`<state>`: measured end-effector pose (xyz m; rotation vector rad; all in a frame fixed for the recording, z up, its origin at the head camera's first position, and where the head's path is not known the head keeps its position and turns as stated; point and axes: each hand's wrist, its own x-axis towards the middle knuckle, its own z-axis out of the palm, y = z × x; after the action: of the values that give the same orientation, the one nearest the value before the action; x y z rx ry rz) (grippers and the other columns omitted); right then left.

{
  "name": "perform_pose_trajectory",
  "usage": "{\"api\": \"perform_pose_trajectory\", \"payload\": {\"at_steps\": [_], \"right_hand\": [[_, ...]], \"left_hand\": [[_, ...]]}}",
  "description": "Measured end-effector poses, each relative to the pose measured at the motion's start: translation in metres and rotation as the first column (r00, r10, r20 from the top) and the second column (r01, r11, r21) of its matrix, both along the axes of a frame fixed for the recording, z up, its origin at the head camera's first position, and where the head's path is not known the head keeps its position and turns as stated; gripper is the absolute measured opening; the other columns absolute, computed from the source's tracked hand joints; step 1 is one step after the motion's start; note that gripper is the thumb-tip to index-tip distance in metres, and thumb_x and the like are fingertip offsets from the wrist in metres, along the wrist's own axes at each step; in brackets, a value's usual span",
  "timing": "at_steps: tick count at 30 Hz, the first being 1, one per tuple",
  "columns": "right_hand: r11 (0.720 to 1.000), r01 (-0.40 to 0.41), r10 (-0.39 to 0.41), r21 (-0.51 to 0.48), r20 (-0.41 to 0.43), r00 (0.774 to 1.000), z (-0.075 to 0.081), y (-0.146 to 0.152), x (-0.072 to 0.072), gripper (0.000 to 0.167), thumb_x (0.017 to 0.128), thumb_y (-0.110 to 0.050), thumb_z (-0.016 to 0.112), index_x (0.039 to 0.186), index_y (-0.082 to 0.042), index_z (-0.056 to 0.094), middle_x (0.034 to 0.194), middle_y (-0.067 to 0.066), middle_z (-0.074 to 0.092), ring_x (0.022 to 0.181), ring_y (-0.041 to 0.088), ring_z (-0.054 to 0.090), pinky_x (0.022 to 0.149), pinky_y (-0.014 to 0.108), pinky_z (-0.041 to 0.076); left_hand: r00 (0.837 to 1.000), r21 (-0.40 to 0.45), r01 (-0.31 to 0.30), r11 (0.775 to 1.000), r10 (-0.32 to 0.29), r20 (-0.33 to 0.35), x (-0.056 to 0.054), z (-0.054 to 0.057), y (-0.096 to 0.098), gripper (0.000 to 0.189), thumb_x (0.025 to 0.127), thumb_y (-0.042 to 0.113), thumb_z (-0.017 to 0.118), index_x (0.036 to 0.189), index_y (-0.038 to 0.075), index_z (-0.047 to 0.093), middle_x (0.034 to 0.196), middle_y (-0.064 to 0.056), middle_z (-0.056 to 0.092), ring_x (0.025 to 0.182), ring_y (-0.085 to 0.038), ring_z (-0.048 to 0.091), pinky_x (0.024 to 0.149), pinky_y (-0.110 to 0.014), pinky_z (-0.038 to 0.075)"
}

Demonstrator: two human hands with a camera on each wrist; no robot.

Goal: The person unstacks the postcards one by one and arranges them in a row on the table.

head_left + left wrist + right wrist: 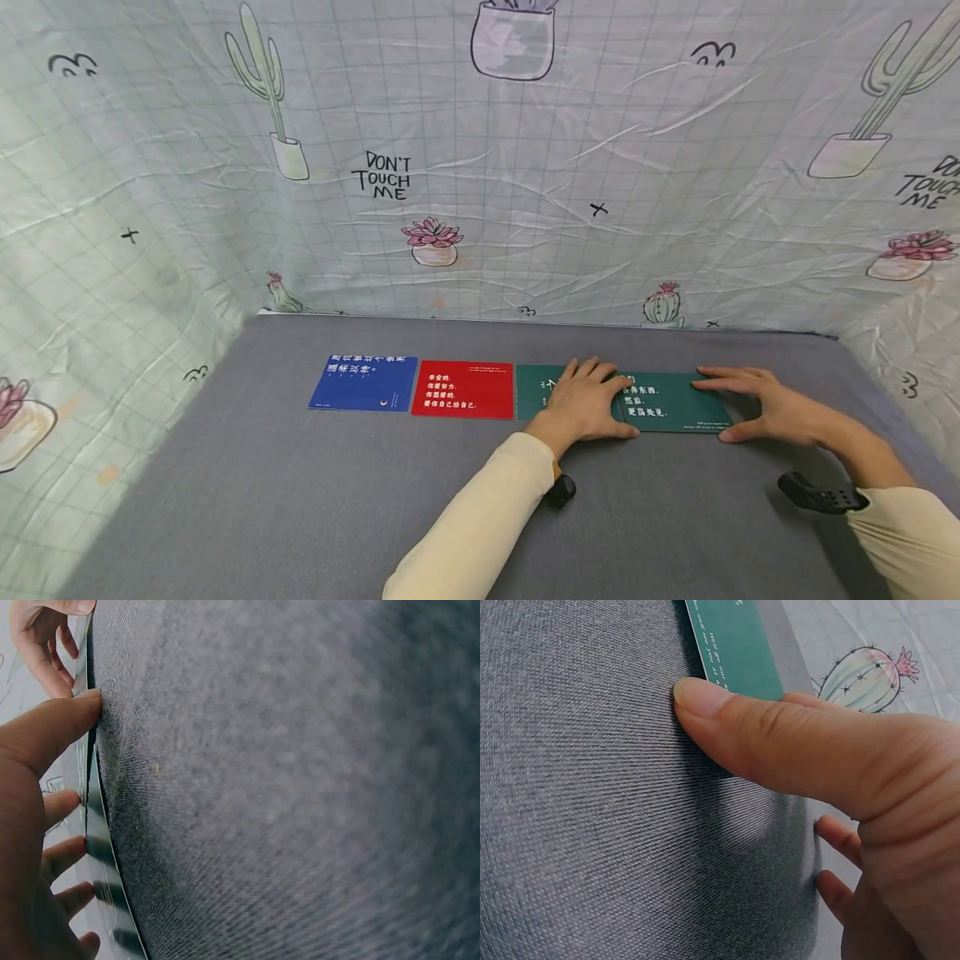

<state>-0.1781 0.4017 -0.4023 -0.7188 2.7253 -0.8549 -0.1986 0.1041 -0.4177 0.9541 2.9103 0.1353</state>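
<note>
A green card [678, 404] with white writing lies between both hands. My left hand [581, 406] grips its left end, thumb on the near edge and index finger at the far edge; the other fingers spread over a second green card [529, 392], hiding part of it. At the right end, my right hand [780, 408] holds the card by its near and far edges. In the right wrist view the right thumb [735, 724] presses the near corner of the green card [739, 645]. The left wrist view shows the left thumb [56, 724] at the card's edge.
A red card [463, 389] and a blue card [363, 387] lie in the same row to the left, with narrow gaps. Grey cloth [300, 508] covers the table. Behind it hangs a wrinkled curtain [510, 167] printed with cacti, meeting the table's far edge.
</note>
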Motion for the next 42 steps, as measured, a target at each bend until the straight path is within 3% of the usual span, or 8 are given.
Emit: {"api": "perform_pose_trajectory", "payload": {"at_steps": [13, 24, 29, 33, 37, 42], "right_hand": [[1.0, -0.001, 0.001, 0.015, -0.01, 1.0, -0.002, -0.001, 0.002, 0.069, 0.073, -0.031, 0.083, 0.133, -0.011, 0.056, 0.151, -0.001, 0.031, 0.127, 0.052, 0.016, 0.086, 0.071, 0.019], [1.0, -0.013, 0.013, 0.012, -0.018, 1.0, -0.003, -0.003, -0.002, 0.071, 0.073, -0.032, 0.082, 0.135, -0.011, 0.055, 0.148, 0.016, 0.035, 0.126, 0.052, 0.017, 0.085, 0.071, 0.02], [1.0, -0.029, 0.029, -0.002, -0.058, 0.998, -0.003, -0.004, -0.004, 0.07, 0.075, -0.028, 0.081, 0.137, -0.01, 0.052, 0.145, 0.022, 0.037, 0.128, 0.053, 0.024, 0.089, 0.071, 0.021], [1.0, -0.017, 0.015, -0.016, -0.153, 0.988, 0.002, -0.007, 0.003, 0.066, 0.08, -0.022, 0.078, 0.138, -0.01, 0.05, 0.144, 0.022, 0.039, 0.127, 0.05, 0.029, 0.089, 0.069, 0.023], [0.999, 0.041, -0.044, -0.016, -0.218, 0.975, 0.011, -0.01, 0.017, 0.067, 0.083, -0.021, 0.075, 0.142, -0.014, 0.046, 0.145, 0.018, 0.038, 0.128, 0.047, 0.026, 0.087, 0.069, 0.023], [0.994, 0.103, -0.108, -0.03, -0.289, 0.951, 0.02, -0.013, 0.033, 0.071, 0.083, -0.018, 0.075, 0.146, -0.018, 0.041, 0.146, 0.018, 0.035, 0.134, 0.045, 0.022, 0.09, 0.073, 0.019]], "left_hand": [[1.0, 0.005, -0.001, 1.0, 0.001, 0.015, 0.0, -0.002, -0.002, 0.072, 0.082, 0.067, 0.057, 0.145, 0.038, 0.039, 0.151, 0.011, 0.03, 0.141, -0.014, 0.021, 0.116, -0.037, 0.012], [1.0, 0.007, -0.011, 1.0, 0.011, 0.021, -0.002, -0.003, -0.003, 0.073, 0.082, 0.067, 0.056, 0.146, 0.039, 0.036, 0.152, 0.012, 0.029, 0.142, -0.013, 0.02, 0.116, -0.037, 0.011], [1.0, 0.07, 0.024, 0.997, -0.024, 0.012, -0.002, -0.003, -0.009, 0.075, 0.083, 0.065, 0.057, 0.148, 0.038, 0.032, 0.153, 0.01, 0.028, 0.142, -0.016, 0.019, 0.116, -0.039, 0.011], [0.996, 0.189, 0.089, 0.978, -0.088, -0.016, 0.005, 0.002, -0.026, 0.077, 0.083, 0.062, 0.058, 0.149, 0.033, 0.033, 0.154, 0.006, 0.027, 0.143, -0.019, 0.018, 0.116, -0.042, 0.011], [0.99, 0.331, 0.139, 0.933, -0.136, -0.032, 0.021, 0.015, -0.059, 0.079, 0.083, 0.059, 0.061, 0.15, 0.028, 0.033, 0.155, 0.003, 0.025, 0.143, -0.021, 0.018, 0.115, -0.044, 0.011], [0.992, 0.453, 0.122, 0.883, -0.121, -0.032, 0.043, 0.026, -0.113, 0.08, 0.082, 0.058, 0.061, 0.15, 0.027, 0.033, 0.155, 0.002, 0.026, 0.144, -0.02, 0.012, 0.114, -0.05, 0.012]]}}
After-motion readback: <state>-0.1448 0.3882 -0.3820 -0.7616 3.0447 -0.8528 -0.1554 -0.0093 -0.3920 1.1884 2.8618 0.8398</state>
